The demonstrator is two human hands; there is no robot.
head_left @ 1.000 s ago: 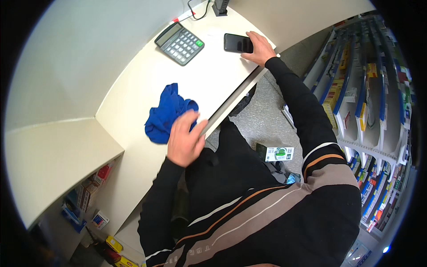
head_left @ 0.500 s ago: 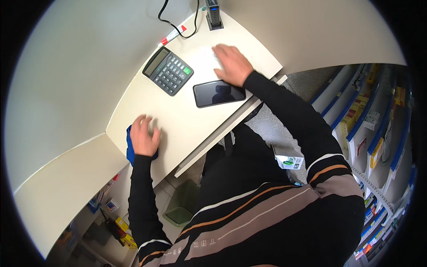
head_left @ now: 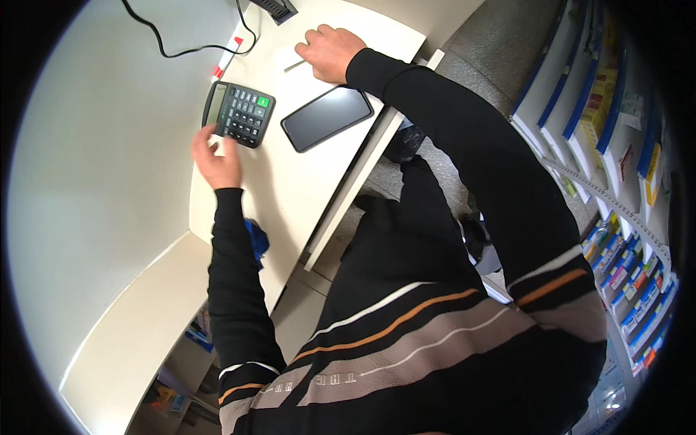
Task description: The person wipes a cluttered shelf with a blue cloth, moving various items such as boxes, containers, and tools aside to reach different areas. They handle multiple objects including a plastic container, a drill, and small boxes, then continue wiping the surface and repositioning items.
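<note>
A dark desk calculator [head_left: 245, 114] with a green key lies by the wall on the cream desktop. My left hand [head_left: 218, 159] is at its near left corner, thumb and fingers apart and a little blurred, with nothing in it. Farther right, my right hand [head_left: 330, 54] rests on the desk with its fingers curled. By its fingertips shows a thin, pale, straight edge [head_left: 294, 66]; what the fingers hold, if anything, is hidden. Just in front of the right hand lies a black smartphone [head_left: 328, 119], screen up and dark. A crumpled blue item [head_left: 257, 241] sits beside my left forearm.
A red and white marker-like tube [head_left: 228, 59] lies along the wall beneath a black cable [head_left: 192, 51]. At the far edge stands a dark device [head_left: 279, 9], partly cut off. Shelves of boxes [head_left: 594, 116] rise on the right. A drawer edge [head_left: 355, 192] runs along the desk front.
My left hand has moved from the blue item to the calculator. The right hand's fingers, spread before, are now curled. The whole view has shifted and turned.
</note>
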